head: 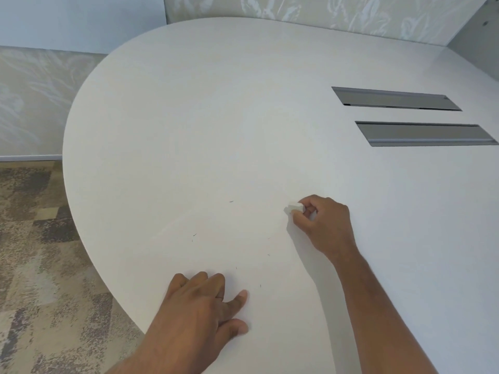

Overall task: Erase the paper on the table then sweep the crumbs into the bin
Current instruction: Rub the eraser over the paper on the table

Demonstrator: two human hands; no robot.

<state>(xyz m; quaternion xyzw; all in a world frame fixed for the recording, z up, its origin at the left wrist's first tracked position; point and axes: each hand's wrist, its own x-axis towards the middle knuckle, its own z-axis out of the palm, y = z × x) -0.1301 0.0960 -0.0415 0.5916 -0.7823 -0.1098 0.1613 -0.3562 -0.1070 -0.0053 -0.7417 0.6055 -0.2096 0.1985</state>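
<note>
White table [243, 103]: I think I am at the rubbing-out step.
My right hand [324, 225], middle right, pinches one eraser [294, 207]. My left hand [205, 300], bottom middle, presses down with loose fingers. I count about six dark crumbs [231, 201] between them and two grey slots [397, 99] upper right. White paper hides on white; no bin shows. Next, I guess, comes gentle sweeping.
</note>
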